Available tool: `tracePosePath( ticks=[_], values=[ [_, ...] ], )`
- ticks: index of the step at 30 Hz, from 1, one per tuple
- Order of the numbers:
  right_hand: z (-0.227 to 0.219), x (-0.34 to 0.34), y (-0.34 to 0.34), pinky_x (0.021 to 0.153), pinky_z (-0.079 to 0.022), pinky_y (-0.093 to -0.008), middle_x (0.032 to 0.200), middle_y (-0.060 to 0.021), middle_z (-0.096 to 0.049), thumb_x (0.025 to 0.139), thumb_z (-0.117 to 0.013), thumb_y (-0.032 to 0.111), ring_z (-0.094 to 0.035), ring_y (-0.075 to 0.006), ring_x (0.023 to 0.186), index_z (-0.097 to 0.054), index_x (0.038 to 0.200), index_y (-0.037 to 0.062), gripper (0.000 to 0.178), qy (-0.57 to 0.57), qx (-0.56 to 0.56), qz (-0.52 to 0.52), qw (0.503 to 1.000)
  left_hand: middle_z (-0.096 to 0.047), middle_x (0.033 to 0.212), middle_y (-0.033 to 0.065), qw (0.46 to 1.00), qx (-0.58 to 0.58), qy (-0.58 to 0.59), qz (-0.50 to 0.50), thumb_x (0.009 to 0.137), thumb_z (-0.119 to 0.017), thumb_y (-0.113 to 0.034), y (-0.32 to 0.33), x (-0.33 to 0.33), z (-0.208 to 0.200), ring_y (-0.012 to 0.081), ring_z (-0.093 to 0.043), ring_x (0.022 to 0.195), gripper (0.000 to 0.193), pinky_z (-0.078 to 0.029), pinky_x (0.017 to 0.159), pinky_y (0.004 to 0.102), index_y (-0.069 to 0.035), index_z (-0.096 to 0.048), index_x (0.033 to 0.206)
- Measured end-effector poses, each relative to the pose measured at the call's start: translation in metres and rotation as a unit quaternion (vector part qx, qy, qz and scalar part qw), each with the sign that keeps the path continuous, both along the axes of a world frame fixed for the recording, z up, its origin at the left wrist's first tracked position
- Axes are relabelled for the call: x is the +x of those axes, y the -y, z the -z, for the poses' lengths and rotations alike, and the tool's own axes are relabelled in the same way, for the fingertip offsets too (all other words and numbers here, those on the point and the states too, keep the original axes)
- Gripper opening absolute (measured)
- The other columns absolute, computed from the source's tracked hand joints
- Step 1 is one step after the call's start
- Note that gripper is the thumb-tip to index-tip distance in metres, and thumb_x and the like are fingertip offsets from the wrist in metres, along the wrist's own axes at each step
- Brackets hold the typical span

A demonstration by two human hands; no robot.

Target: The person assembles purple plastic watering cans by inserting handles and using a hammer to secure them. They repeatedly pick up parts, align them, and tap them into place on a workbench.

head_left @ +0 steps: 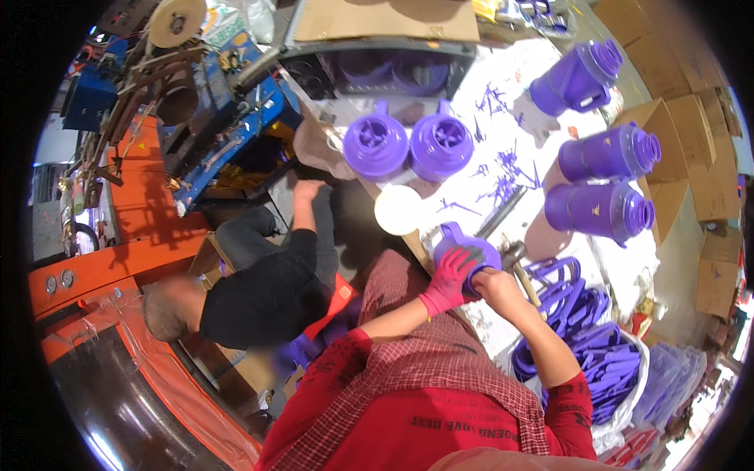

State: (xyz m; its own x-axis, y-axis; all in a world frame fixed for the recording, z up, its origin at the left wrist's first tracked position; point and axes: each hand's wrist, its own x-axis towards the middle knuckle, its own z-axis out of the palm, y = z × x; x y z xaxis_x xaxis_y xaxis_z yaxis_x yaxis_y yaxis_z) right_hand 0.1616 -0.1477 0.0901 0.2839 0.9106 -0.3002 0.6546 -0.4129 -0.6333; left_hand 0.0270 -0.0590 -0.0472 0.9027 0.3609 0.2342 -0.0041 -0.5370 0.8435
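My left hand [450, 281] wears a pink glove with dark fingertips and grips a purple plastic jug lid [462, 245] at the white table's edge. My right hand [491, 283], bare, presses on the same lid from the right side. A metal hammer-like tool [518, 263] lies just to the right of my hands. Two more purple lids [408, 145] sit further back on the table. A round white disc [397, 209] lies just behind the held lid.
Three purple jugs [605, 184] lie on the right of the table among small purple scraps [503, 169]. A bag of purple handles [589, 337] sits at my right. A person in a black shirt [259, 290] bends down at my left. Cardboard boxes [707, 180] line the right.
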Motion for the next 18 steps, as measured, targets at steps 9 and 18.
tracePosePath(
  ticks=[9,18],
  values=[
    [0.004,0.149,-0.263,0.083,-0.055,-0.0425,0.112,-0.0197,-0.065,0.084,-0.069,0.005,-0.067,-0.0362,0.097,-0.065,0.116,-0.0002,0.033,0.094,0.22,-0.106,0.965,-0.044,0.146,0.0195,0.976,-0.168,-0.093,0.1,0.058,-0.086,-0.038,-0.01,-0.004,0.008,0.0396,-0.038,0.139,0.097,-0.028,0.118,0.0524,-0.004,-0.048,0.14],
    [0.203,0.238,-0.417,0.078,-0.058,-0.0402,0.1,-0.013,-0.075,0.089,-0.059,0.014,-0.074,-0.0276,0.094,-0.078,0.095,0.0101,0.02,0.456,-0.091,-0.254,0.848,-0.05,0.139,0.0191,0.991,-0.126,-0.005,0.037,0.07,-0.084,-0.029,-0.07,-0.038,-0.044,0.0362,-0.048,0.132,0.084,-0.038,0.112,0.0468,-0.003,-0.048,0.141]
  ],
)
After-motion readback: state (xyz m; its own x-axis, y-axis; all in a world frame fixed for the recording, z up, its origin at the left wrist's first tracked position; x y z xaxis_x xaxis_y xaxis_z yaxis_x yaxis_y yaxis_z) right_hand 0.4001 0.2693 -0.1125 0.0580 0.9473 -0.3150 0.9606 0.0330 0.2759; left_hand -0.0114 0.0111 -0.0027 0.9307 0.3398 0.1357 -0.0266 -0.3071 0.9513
